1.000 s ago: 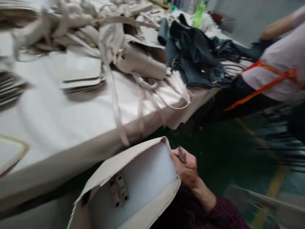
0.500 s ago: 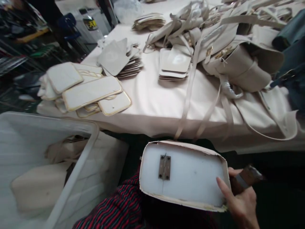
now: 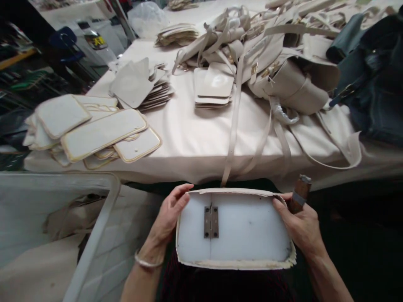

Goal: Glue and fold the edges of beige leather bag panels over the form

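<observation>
In front of my body lies a white hinged block (image 3: 245,235), rounded at the corners, with beige leather wrapped round its rim and a metal hinge (image 3: 211,222) on its left part. My left hand (image 3: 171,214), with a bangle at the wrist, grips the block's upper left corner, thumb on the rim. At the right end, my right hand (image 3: 297,222) clasps the edge with its thumb on the face. That same hand also holds a brown handle-like tool (image 3: 300,195) banded with grey tape, pointing up; its kind is unclear. The block's underside is hidden.
Beyond is a cloth-covered table (image 3: 182,138) with yellow-edged panels (image 3: 103,134), stacked beige pieces (image 3: 215,84) and beige bags (image 3: 289,79) with hanging straps. A white bin (image 3: 110,209) holding beige items stands at left. Dark bags (image 3: 374,75) lie at right.
My left hand has come into view and taken hold of the block's left corner. The block has levelled and shifted slightly left; the tool in my right hand now points more upward.
</observation>
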`<state>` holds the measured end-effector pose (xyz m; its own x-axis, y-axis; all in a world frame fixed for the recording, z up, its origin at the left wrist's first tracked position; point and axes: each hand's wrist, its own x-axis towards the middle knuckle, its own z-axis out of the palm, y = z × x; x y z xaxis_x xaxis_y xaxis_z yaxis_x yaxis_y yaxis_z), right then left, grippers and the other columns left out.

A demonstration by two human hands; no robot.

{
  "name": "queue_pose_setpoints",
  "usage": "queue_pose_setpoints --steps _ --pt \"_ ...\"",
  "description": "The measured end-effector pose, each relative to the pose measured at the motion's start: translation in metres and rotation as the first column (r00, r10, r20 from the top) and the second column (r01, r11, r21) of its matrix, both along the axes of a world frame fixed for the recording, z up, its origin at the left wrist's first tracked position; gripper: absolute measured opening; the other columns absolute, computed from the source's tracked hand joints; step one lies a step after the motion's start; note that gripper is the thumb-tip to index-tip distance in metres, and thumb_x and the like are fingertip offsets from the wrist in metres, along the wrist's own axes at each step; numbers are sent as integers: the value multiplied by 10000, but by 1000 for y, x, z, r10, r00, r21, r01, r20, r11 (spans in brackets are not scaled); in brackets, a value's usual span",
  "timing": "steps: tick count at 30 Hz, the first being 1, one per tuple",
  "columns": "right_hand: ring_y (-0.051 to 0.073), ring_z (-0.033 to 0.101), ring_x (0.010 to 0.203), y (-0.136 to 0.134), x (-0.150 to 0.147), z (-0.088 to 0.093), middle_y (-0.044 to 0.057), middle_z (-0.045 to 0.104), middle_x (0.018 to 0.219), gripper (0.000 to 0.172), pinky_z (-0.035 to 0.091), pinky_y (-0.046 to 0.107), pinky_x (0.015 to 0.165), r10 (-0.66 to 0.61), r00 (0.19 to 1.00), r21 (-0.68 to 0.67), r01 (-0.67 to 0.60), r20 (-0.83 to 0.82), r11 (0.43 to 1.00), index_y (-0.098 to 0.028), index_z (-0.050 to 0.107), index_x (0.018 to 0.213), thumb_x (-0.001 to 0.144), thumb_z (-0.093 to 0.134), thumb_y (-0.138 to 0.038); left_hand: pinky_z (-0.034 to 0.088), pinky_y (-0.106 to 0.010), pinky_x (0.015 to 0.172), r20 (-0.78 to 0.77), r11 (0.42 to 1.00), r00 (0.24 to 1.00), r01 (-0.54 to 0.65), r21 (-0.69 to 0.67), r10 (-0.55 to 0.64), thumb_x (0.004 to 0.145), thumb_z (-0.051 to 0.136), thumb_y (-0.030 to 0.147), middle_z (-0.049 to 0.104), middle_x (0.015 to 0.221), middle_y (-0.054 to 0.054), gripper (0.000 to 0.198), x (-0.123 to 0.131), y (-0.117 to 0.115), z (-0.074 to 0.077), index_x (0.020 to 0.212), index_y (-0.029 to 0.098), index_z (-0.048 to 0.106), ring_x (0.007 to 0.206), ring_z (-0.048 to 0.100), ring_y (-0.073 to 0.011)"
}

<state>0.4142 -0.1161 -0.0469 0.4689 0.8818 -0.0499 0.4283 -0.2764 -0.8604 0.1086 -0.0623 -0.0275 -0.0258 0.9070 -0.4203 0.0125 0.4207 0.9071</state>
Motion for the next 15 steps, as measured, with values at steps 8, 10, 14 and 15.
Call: queue_pose_setpoints --steps 8,10,14,15 --pt "100 442 576 19 8 7 -27 504 614 203 335 229 544 205 978 58 -208 46 976 -160 606 697 850 595 -293 375 -282 633 -907 727 362 561 395 214 913 525 367 591 756 -12 238 3 5 4 812 182 635 724 569 -159" --pt "99 438 589 22 9 8 -31 487 612 204 333 230 559 208 975 84 -215 78 973 -161 575 671 844 597 -267 352 -283 602 -941 717 257 611 336 221 930 486 367 590 780 -20 247 5 5 5 848 179 623 738 570 -173" --pt "111 472 612 5 10 9 -21 527 674 171 378 225 557 193 973 43 -189 -125 981 -162 600 817 818 637 -330 419 -278 625 -956 751 293 631 194 1 926 410 480 635 937 -2 327 -8 3 11 1033 254 620 777 606 -166" --pt "119 503 636 -6 9 10 -10 562 722 222 407 226 569 194 957 23 -193 -214 981 -162 604 910 794 666 -340 451 -276 629 -932 771 354 613 175 -70 901 414 549 643 976 9 382 -13 -1 10 1096 283 605 765 616 -157"
